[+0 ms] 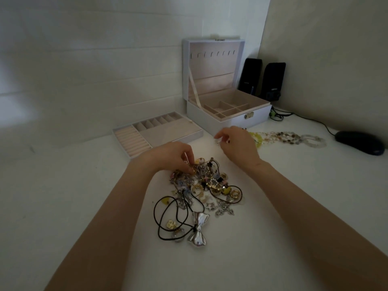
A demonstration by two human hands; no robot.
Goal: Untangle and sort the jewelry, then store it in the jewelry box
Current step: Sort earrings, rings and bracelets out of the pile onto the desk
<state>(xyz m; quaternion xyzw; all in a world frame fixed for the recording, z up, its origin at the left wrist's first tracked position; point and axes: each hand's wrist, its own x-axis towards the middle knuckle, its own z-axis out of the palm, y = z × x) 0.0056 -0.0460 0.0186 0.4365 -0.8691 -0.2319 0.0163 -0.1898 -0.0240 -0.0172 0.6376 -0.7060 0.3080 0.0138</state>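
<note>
A tangled pile of jewelry lies on the white table: gold rings, chains, silver star charms and black cords. A silver bow pendant lies at its near end. My left hand pinches a small gold piece at the pile's far left edge. My right hand hovers behind the pile and pinches a tiny silver piece between thumb and fingers. The white jewelry box stands open behind, its lid upright. Its removed tray with ring rolls lies to the left of it.
Beaded bracelets lie in a row right of my right hand. A dark computer mouse sits at the far right, its cable running back to two black speakers in the corner. Walls close in behind and at the right.
</note>
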